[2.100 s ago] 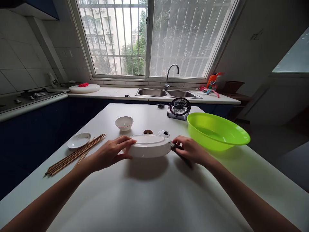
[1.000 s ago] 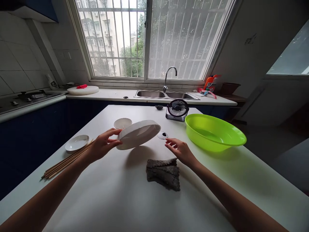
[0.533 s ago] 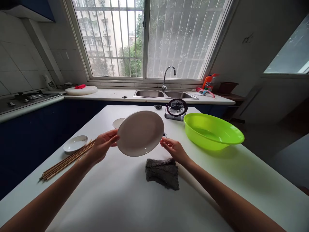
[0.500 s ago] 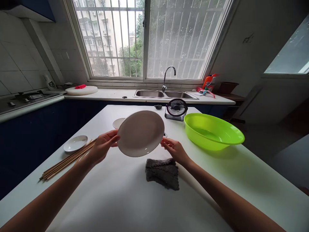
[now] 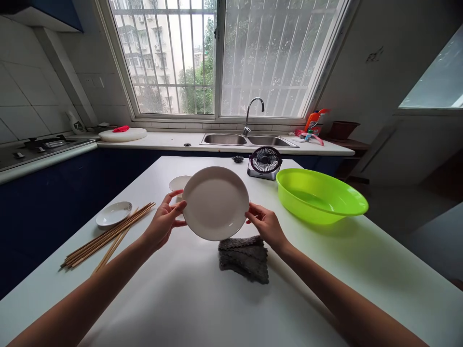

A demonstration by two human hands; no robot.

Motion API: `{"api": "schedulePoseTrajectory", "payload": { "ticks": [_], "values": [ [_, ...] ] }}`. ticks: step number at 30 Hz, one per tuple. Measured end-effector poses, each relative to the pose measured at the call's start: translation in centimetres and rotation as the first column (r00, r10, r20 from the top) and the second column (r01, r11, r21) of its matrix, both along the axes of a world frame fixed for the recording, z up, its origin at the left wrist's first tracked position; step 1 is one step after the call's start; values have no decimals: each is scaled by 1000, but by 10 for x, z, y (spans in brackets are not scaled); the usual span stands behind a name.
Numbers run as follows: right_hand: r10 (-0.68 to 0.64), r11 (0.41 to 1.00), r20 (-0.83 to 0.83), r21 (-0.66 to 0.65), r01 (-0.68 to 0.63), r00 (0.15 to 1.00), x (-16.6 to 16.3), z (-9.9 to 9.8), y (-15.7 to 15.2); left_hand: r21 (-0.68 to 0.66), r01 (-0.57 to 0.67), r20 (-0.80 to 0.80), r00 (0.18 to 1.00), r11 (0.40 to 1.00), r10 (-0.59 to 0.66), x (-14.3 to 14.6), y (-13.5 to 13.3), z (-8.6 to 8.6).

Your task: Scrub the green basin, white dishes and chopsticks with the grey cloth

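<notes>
Two hands — left hand (image 5: 164, 222) at nine o'clock, right hand (image 5: 266, 226) at three — pinch the raised plate (image 5: 216, 203) thumbs-front at its rim, probably for balance; a cloth (image 5: 244, 261) lies at six.

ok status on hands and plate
Left hand, right hand: gripping opposite edges. Glossy white rounded plate: raised, inner face toward camera. Dark grey scalloped cloth below it in view.

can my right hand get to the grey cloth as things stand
Likely yes, if freed: the right hand grips the white plate, but the grey cloth lies close by, its near side uncovered.
</notes>
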State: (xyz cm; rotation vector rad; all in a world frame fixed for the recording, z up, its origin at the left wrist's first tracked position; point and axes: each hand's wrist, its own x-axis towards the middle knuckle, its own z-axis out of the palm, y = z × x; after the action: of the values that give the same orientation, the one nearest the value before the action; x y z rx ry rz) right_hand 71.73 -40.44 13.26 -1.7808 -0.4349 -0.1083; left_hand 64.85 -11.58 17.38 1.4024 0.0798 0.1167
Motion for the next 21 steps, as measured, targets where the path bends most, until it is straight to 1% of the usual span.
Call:
{"api": "schedulePoseTrajectory", "payload": {
  "ticks": [4, 9, 13, 17, 21],
  "values": [
    [-29, 998, -5, 49, 29, 1000, 1, 1, -2, -25, -2, 7, 1000, 1000, 2, 3, -7, -2],
    [-59, 994, -31, 90, 62, 998, 3, 2, -9, -81, -37, -35, 999, 996, 35, 11, -14, -8],
    [-44, 997, -45, 53, 47, 998, 2, 3, -14, -104, -58, -79, 996, 993, 50, 18, -20, -15],
    [-8, 1000, -106, 25, 11, 994, -1, 7, -19, -127, -88, -125, 989, 988, 72, 26, -26, -20],
    [19, 999, -75, -26, -21, 997, -2, 11, -25, -126, -102, -153, 985, 987, 82, 34, -32, -21]
  ]
}}
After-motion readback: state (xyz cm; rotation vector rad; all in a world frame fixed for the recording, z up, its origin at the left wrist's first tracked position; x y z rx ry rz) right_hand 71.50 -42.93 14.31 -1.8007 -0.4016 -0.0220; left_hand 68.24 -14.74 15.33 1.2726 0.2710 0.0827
